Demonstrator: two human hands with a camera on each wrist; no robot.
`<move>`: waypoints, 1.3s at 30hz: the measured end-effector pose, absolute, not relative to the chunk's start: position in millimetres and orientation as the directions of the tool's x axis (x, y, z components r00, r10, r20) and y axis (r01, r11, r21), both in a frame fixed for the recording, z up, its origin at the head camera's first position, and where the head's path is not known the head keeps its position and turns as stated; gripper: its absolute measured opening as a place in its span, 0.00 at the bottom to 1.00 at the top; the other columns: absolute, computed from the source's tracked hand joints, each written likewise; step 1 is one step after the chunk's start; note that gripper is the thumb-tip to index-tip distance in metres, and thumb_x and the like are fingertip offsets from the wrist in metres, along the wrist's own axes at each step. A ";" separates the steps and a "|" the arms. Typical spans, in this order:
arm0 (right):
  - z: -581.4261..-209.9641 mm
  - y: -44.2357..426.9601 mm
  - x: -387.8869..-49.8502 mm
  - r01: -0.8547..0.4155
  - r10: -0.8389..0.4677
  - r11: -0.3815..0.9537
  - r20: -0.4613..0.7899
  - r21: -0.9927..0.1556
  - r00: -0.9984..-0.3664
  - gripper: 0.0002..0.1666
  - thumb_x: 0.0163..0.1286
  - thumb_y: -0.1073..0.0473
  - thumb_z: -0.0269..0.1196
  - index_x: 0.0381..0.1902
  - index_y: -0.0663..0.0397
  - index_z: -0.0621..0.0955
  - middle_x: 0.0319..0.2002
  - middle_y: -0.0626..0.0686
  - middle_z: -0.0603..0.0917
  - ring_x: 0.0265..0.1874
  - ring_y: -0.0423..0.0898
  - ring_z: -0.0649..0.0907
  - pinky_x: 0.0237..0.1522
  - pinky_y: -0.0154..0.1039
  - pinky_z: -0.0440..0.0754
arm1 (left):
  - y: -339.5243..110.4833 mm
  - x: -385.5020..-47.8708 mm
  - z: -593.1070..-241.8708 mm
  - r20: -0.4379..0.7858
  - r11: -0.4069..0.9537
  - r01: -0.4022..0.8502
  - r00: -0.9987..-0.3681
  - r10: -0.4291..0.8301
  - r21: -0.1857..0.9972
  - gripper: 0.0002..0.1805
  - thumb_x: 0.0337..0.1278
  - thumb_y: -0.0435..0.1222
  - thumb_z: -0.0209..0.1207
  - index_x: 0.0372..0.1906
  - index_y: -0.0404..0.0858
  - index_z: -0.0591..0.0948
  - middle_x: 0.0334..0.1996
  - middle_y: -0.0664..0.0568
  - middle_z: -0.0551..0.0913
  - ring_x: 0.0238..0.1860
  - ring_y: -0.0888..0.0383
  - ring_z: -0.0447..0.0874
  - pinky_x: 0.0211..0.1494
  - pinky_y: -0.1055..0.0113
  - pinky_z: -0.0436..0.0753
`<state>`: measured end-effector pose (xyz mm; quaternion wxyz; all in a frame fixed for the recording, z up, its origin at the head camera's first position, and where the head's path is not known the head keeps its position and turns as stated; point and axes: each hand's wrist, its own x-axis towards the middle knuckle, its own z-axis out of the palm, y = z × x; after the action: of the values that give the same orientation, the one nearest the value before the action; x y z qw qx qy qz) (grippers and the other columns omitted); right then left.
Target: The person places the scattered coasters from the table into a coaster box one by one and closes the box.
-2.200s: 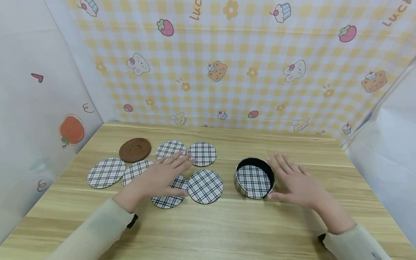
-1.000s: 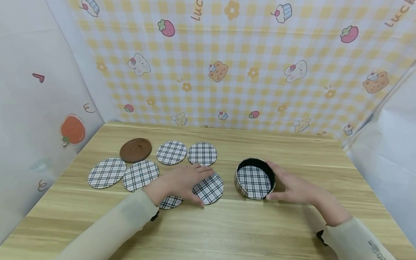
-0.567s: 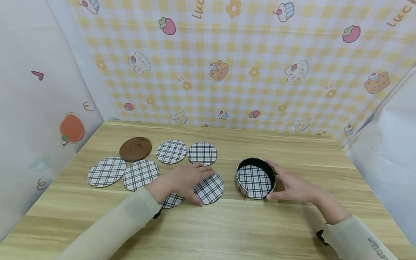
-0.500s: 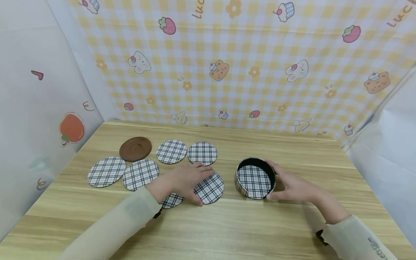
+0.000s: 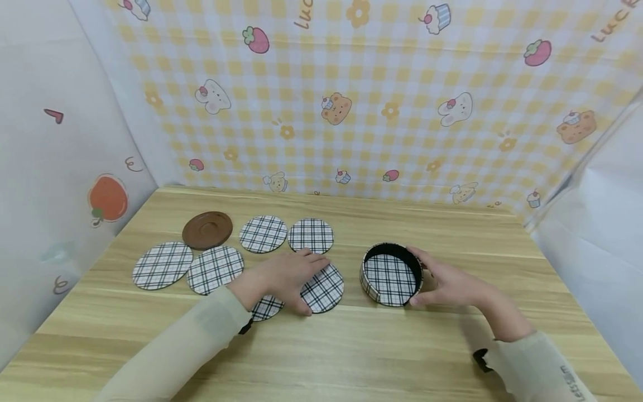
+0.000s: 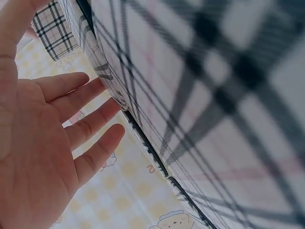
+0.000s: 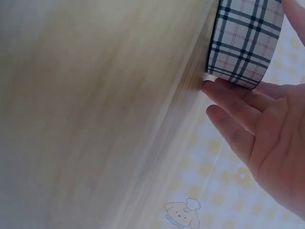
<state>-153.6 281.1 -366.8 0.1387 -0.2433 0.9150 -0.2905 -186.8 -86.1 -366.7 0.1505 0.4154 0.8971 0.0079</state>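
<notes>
The left hand (image 5: 281, 279) spans the front right plaid coaster (image 5: 327, 289), thumb at its front edge and fingertips at its back edge. Under that wrist, another coaster (image 5: 267, 308) is partly covered. In the left wrist view, slightly bent fingers of the left hand (image 6: 47, 138) meet the edge of a plaid surface (image 6: 190, 105). The right hand (image 5: 454, 285) grips the right side of the round plaid box (image 5: 369, 289), which stands upright with a plaid bottom inside. Fingers of the right hand (image 7: 271, 129) reach around the box wall (image 7: 245, 43) in the right wrist view.
Two plaid coasters (image 5: 263, 234) (image 5: 311, 235) lie at the back. Farther left are two more coasters (image 5: 163, 265) (image 5: 215, 269) and a brown round disc (image 5: 207, 230). A patterned cloth (image 5: 372, 139) hangs behind the wooden table (image 5: 351, 357).
Since the oldest frame, the left hand has moved right and forward onto the front right coaster. The right hand has closed in on the box. Both hands have stayed almost still lately.
</notes>
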 end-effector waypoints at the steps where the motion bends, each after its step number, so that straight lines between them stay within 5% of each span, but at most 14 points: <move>1: -366.5 280.7 -153.6 -0.363 -0.525 0.711 -0.112 -0.602 -0.844 0.66 0.56 0.41 0.74 0.78 0.63 0.49 0.71 0.71 0.66 0.67 0.71 0.69 0.63 0.72 0.67 | -86.1 -186.7 -366.4 -0.263 0.654 0.744 -0.609 0.748 0.139 0.60 0.42 0.62 0.70 0.77 0.38 0.58 0.77 0.47 0.61 0.76 0.41 0.58 0.77 0.50 0.64; 19: -364.9 279.6 -155.3 -0.337 -0.518 0.723 -0.151 -0.603 -0.842 0.68 0.57 0.41 0.73 0.78 0.64 0.47 0.72 0.72 0.63 0.70 0.71 0.65 0.67 0.71 0.63 | -84.3 -188.8 -365.3 -0.209 0.636 0.743 -0.601 0.771 0.210 0.57 0.41 0.59 0.71 0.76 0.38 0.62 0.76 0.45 0.62 0.74 0.40 0.62 0.74 0.51 0.68; 39: -361.0 277.5 -154.7 -0.350 -0.543 0.698 -0.143 -0.624 -0.828 0.67 0.57 0.44 0.74 0.77 0.68 0.46 0.74 0.73 0.59 0.71 0.72 0.63 0.68 0.70 0.62 | -66.3 -178.7 -346.5 -0.176 0.573 0.788 -0.545 0.820 0.228 0.57 0.40 0.56 0.70 0.77 0.40 0.60 0.77 0.45 0.59 0.76 0.40 0.59 0.77 0.49 0.61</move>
<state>-154.7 277.5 -361.0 0.1600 -0.2459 0.9075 -0.3005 -178.7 -66.3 -346.5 0.1322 0.4583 0.8768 0.0609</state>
